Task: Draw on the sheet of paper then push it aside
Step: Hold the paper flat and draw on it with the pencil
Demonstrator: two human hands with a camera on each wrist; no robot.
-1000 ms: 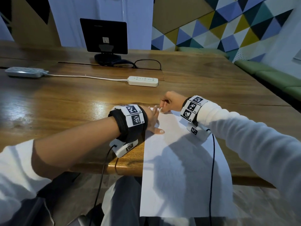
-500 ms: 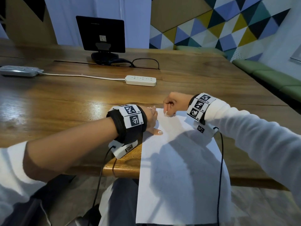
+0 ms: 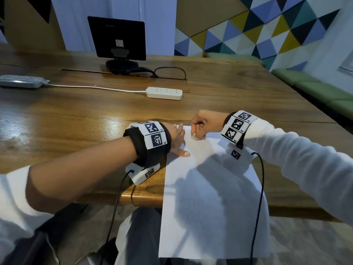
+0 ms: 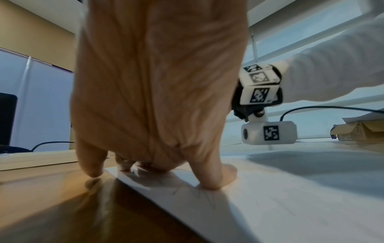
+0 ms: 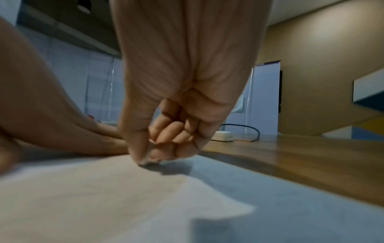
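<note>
A white sheet of paper (image 3: 210,188) lies on the wooden table (image 3: 76,131), its near half hanging over the front edge. My left hand (image 3: 178,137) presses flat on the sheet's far left corner, fingers spread and straight (image 4: 209,180). Faint pencil zigzags (image 4: 199,195) show by the thumb. My right hand (image 3: 195,133) is at the sheet's far edge, close beside the left. Its fingers are curled, and the thumb and forefinger tips (image 5: 145,157) are pinched together and touch the paper (image 5: 124,197). No pen shows between them.
A white power strip (image 3: 164,93) lies beyond the hands, and a second one (image 3: 21,81) at far left. A dark monitor (image 3: 116,38) with a looped black cable (image 3: 170,72) stands at the back. Green bench (image 3: 315,88) on the right.
My right hand's pinched fingertips have shifted slightly right and toward me on the sheet. The left hand has stayed pressed on the corner.
</note>
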